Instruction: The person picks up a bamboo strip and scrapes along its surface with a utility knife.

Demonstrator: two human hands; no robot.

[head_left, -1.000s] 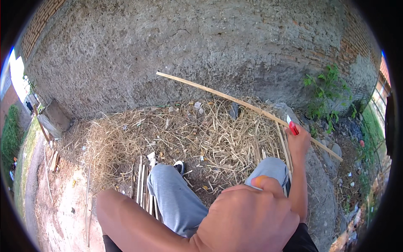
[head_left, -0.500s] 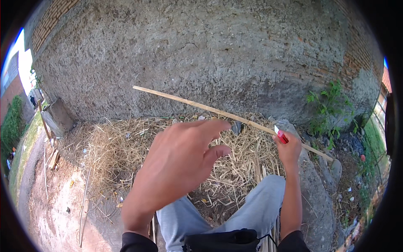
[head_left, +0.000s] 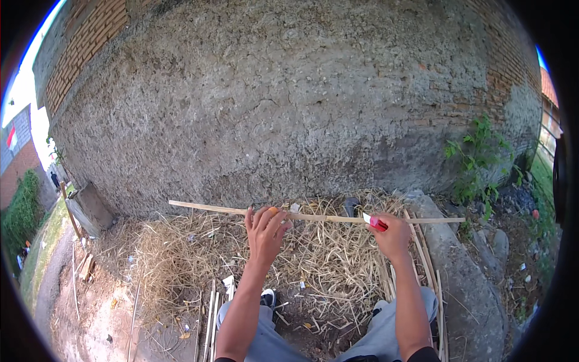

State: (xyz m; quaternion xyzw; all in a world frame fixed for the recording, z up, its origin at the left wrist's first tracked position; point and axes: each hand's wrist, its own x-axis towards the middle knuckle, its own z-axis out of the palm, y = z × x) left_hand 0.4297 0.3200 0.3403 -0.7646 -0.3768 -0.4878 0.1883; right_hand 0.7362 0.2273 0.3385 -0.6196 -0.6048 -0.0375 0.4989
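A long, pale bamboo strip point(head_left: 325, 218) lies almost level across my front, above the straw-like shavings. My left hand point(head_left: 264, 236) closes on it left of its middle, fingers bent over the top, with something orange around one finger. My right hand point(head_left: 393, 238) is closed around a red cutter knife point(head_left: 379, 224), whose pale blade end points up and left against the strip. The strip runs on behind that hand and comes out to its right. Whether the right fingers also pinch the strip is hidden.
Curled shavings point(head_left: 338, 259) cover the ground before a rough wall point(head_left: 289, 108). More strips lie beside my right leg point(head_left: 425, 259) and my left leg point(head_left: 212, 320). A concrete ledge point(head_left: 464, 289) and a green plant point(head_left: 479, 160) are at right; a block point(head_left: 90, 208) stands at left.
My left hand has moved from open in the air down onto the strip and closed on it. The strip has turned from slanting to nearly level. My right hand, with the knife, has shifted left and lower.
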